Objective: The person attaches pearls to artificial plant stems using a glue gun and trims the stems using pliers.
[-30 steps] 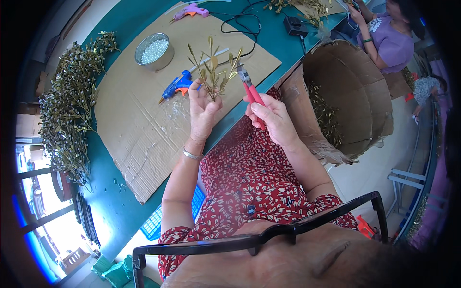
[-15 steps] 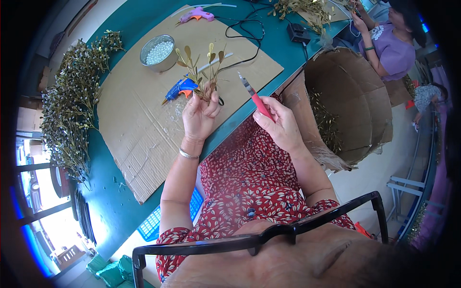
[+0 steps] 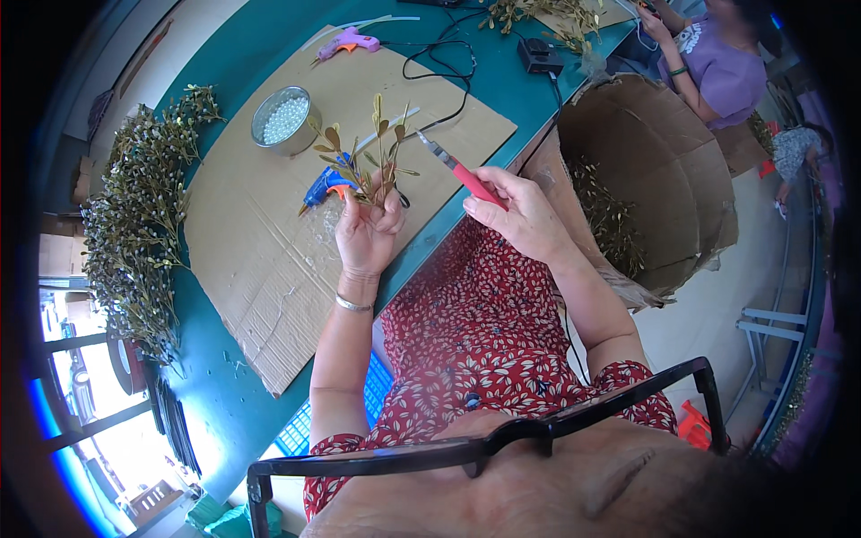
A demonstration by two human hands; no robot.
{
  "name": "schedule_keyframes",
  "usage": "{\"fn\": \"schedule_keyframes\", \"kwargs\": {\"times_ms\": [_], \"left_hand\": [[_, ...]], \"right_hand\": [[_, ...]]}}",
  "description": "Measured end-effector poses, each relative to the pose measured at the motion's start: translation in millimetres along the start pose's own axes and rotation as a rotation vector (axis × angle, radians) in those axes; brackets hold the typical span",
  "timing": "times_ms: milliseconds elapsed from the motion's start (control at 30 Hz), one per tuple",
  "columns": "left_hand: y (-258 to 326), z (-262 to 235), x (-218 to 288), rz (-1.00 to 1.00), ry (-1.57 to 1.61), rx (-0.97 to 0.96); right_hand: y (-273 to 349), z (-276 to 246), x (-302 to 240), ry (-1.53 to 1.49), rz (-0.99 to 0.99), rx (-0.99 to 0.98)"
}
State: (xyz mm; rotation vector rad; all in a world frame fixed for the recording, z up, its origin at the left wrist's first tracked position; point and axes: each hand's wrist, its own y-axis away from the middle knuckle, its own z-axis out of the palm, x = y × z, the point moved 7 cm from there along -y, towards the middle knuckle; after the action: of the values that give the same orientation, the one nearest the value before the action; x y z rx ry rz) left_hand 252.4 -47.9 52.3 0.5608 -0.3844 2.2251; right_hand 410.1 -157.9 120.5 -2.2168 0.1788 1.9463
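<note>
Sprig [image 3: 369,154] of olive leaves upright in left hand [image 3: 368,235], fingers pinched round stem, above cardboard sheet [image 3: 251,260]. Right hand [image 3: 520,220] at 3 o'clock of it, gripping red-handled tool [image 3: 462,172] (tip pointing at sprig, not touching). Blue glue gun [image 3: 321,186] behind sprig; tin of beads [image 3: 281,119] at 10 o'clock.

A long teal-green table [image 3: 224,394] fills the left side, with a big flat sheet of brown cardboard [image 3: 260,260] lying on it; a large round brown cardboard bin [image 3: 664,179] stands just beside the table's right edge; the pale grey floor [image 3: 717,314] spreads out to the right, where a grey metal frame [image 3: 771,341] stands; bright daylight comes through dark-framed windows [image 3: 81,368] at the lower left; a blue plastic crate [image 3: 305,430] sits under the table.
</note>
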Motion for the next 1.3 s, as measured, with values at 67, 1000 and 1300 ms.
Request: {"fn": "schedule_keyframes", "kwargs": {"times_ms": [67,1000,1300], "left_hand": [[-2.9,-1.6,0.9,0.031,-0.084,0.087],[6.7,-23.2,3.7,0.185,-0.226,0.176],[23.1,3.2,36.5,0.256,-0.531,0.25]], "right_hand": [[-1.2,-1.7,2.1,0.022,-0.008,0.009],[16.5,38.3,26.7,-0.736,0.226,-0.089],[33.7,13.4,32.2,-0.475,0.147,0.022]]}}
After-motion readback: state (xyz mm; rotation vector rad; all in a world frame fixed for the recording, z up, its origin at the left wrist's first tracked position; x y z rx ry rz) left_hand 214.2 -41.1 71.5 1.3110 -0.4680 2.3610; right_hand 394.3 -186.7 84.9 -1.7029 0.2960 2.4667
